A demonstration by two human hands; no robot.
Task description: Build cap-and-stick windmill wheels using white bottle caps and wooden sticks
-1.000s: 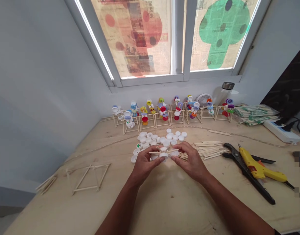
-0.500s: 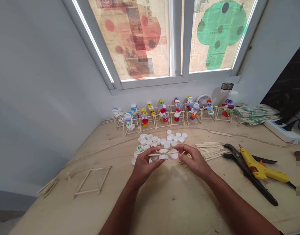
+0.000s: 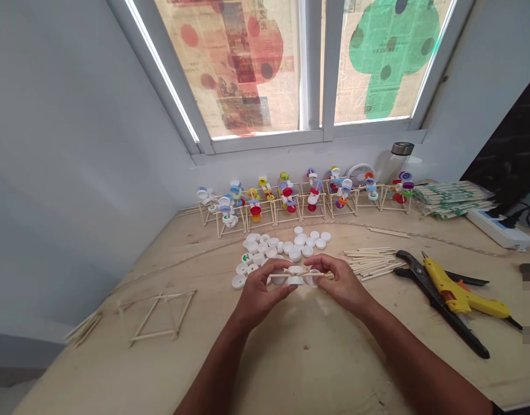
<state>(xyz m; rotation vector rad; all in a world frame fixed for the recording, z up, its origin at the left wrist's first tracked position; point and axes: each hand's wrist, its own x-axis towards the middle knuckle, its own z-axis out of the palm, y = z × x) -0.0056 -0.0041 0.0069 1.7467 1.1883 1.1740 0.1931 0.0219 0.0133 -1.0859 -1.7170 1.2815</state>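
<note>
My left hand [image 3: 262, 289] and my right hand [image 3: 340, 282] pinch opposite ends of a small piece made of white plastic bottle caps [image 3: 296, 276] and thin wooden sticks. The fingers hide part of it. Just behind my hands lies a loose pile of white bottle caps [image 3: 276, 249], with a few showing coloured insides. A bunch of loose wooden sticks [image 3: 371, 263] lies to the right of my right hand, close to its fingers.
A plywood table [image 3: 308, 351] holds a row of stick frames with colourful caps [image 3: 291, 199] along the wall. To the right are black-handled cutters [image 3: 438, 300], a yellow glue gun [image 3: 457, 297], bundled sticks [image 3: 453, 199] and a power strip [image 3: 498, 230]. A stick frame [image 3: 159, 317] lies left.
My hands have turned the held piece so its stick lies more level, and they sit slightly lower and further right. The view has shifted a little.
</note>
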